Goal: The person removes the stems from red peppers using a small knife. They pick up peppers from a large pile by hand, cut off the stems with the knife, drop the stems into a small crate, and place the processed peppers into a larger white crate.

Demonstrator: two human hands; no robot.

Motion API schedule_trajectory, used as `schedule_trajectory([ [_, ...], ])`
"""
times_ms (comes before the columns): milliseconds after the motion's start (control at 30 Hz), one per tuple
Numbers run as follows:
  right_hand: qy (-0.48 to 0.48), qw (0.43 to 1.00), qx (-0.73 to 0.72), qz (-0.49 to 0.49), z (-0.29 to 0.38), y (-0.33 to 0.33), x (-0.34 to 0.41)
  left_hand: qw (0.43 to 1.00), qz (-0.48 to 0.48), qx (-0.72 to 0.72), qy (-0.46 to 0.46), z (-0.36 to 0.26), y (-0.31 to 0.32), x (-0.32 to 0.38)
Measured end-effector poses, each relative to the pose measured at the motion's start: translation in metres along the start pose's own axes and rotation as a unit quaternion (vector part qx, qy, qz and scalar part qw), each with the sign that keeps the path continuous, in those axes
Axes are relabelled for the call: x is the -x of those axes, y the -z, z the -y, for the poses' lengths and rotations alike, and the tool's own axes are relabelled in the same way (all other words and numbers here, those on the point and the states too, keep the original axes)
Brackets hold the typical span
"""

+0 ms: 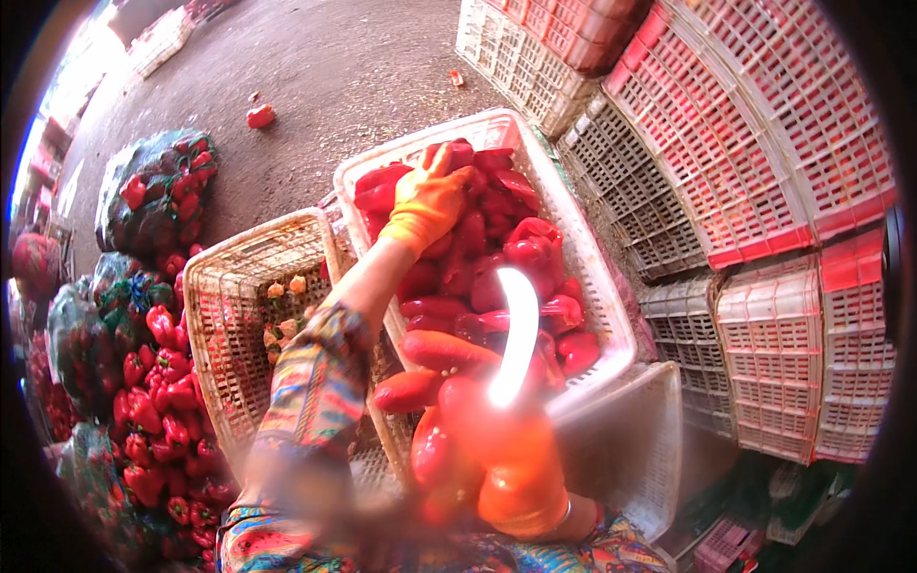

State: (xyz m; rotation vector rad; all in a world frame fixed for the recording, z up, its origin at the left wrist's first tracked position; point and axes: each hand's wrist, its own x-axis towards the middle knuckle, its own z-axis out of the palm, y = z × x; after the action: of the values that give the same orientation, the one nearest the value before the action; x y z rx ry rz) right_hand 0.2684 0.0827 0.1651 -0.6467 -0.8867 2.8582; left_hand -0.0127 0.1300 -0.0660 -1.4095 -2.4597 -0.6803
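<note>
My left hand (430, 197), in an orange glove, reaches over the far part of a white plastic crate (609, 301) and rests with spread fingers on the red peppers (466, 236) heaped in it. Whether its fingers grip one cannot be told. Near my body my right hand (523, 458), also gloved in orange, is blurred beside several long red peppers (430, 444) at the crate's near end; glare and blur hide its fingers. To the left stands a stained crate (222, 315) with pepper cores (286, 329) in it.
Whole red peppers (168, 401) and green mesh sacks of peppers (154, 193) lie at the left. Stacked slatted crates (731, 143) rise along the right. A pale bin (630, 444) stands at my near right. One loose pepper piece (260, 116) lies on the ground.
</note>
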Motion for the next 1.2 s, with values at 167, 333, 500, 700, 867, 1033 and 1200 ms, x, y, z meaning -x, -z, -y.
schedule_trajectory([
  [167,0.036,0.989,0.124,-0.075,-0.011,-0.017,-0.013,0.993,0.081,0.051,0.075,0.006,0.003,0.002],
  [333,0.070,0.984,0.108,-0.125,-0.031,-0.006,-0.028,0.990,-0.070,0.122,-0.002,0.010,0.074,0.059],
  [500,-0.059,0.995,0.079,-0.016,-0.055,-0.012,-0.020,0.968,0.043,0.223,0.103,0.053,0.262,0.226],
  [700,-0.246,0.938,0.237,0.061,-0.172,-0.043,0.045,0.872,-0.153,-0.024,0.464,0.127,0.360,0.512],
  [867,-0.508,0.812,0.195,0.212,-0.229,-0.059,0.095,0.513,-0.333,0.273,0.742,0.167,0.336,0.619],
  [1033,-0.350,0.892,0.280,0.066,-0.238,-0.089,0.052,0.697,-0.311,-0.255,0.593,0.214,0.372,0.623],
  [1200,-0.333,0.880,0.332,0.072,-0.250,-0.094,0.037,0.605,-0.216,-0.151,0.751,0.283,0.402,0.596],
])
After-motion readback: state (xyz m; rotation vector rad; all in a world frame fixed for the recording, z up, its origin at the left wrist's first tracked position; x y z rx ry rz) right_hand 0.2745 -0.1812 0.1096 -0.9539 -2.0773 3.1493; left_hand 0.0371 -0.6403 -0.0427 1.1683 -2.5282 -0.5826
